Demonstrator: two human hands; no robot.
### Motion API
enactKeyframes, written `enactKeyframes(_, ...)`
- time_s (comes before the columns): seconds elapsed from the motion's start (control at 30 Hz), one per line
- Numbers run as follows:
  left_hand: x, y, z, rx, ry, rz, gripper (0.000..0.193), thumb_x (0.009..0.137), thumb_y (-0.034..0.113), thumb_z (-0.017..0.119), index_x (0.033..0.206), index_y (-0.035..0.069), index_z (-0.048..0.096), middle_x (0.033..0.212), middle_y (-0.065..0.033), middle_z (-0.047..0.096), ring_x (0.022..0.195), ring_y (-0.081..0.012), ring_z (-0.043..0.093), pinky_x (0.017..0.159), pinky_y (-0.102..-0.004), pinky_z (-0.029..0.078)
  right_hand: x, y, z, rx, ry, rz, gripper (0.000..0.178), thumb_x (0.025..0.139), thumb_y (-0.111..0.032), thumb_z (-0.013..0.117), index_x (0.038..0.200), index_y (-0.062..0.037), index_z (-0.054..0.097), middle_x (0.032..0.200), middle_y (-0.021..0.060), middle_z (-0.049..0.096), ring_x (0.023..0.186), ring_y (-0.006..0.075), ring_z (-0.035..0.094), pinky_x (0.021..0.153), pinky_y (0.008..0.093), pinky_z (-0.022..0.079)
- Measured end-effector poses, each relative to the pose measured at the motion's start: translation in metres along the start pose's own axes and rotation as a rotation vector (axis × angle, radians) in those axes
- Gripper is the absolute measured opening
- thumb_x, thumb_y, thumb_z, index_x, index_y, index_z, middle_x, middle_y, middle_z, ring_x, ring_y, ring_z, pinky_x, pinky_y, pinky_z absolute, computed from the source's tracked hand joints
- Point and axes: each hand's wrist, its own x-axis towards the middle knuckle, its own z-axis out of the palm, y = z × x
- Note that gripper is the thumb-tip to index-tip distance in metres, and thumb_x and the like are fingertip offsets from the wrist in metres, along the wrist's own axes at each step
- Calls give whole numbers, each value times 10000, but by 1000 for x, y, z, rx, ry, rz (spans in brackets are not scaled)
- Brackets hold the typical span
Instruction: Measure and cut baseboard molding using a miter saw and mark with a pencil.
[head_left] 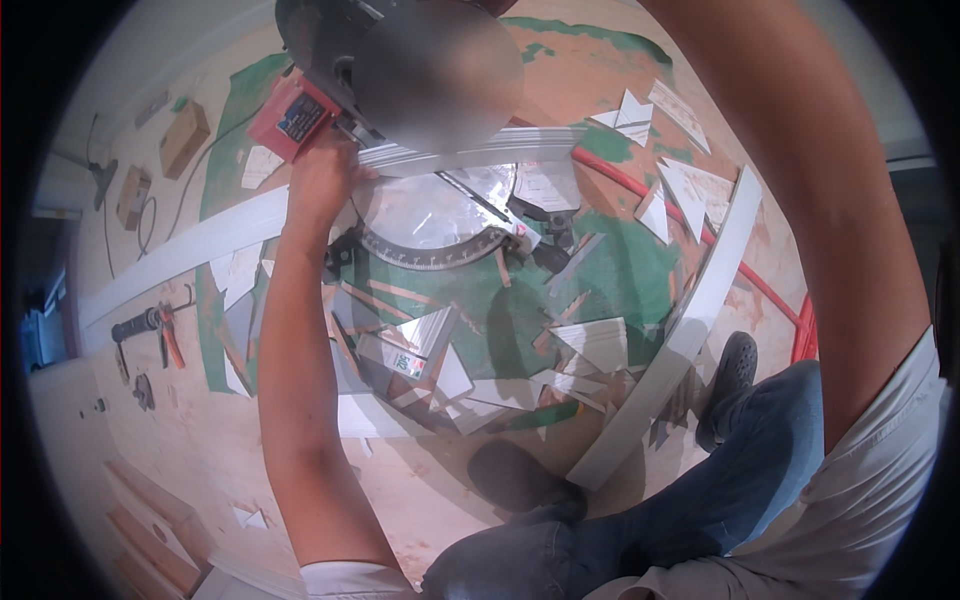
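Observation:
My left hand [325, 185] is closed on a long white moulding strip [215, 232], pressing it by the red-and-black mitre saw [298, 115]. Past my hand, the strip's ribbed part [470, 150] lies across the back of the saw's round metal table [420, 215], which has a curved scale along its front. A round, blurred dark part of the saw [438, 75] hangs above the strip. My right arm reaches up past the top edge, so the right hand is out of sight.
White triangular offcuts [595, 340] litter the green sheet [635, 260] around the saw. Another long white strip [670, 345] slants beside my foot [730, 385]. Red bars [765, 290] lie at the right. A caulking gun [150, 325] and small boxes [184, 140] lie at the left.

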Motion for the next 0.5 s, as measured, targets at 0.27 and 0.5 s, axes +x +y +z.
enactKeyframes(0.27,0,0,-1,1,9,14,403,737,330,858,890,-3,691,803,-232,684,799,-416,685,714,-480,520,-14,4,4,-50,82,-49,349,1012,-249,552,896,38,715,780,138,691,640,205,633,611,365,512)
enactKeyframes(0.5,0,1,0,-2,-9,-6,396,734,319,863,887,-4,693,800,-222,682,792,-417,679,710,-474,523,-29,21,1,-57,54,-112,378,1016,-267,537,849,7,738,778,104,695,677,184,623,662,349,515)
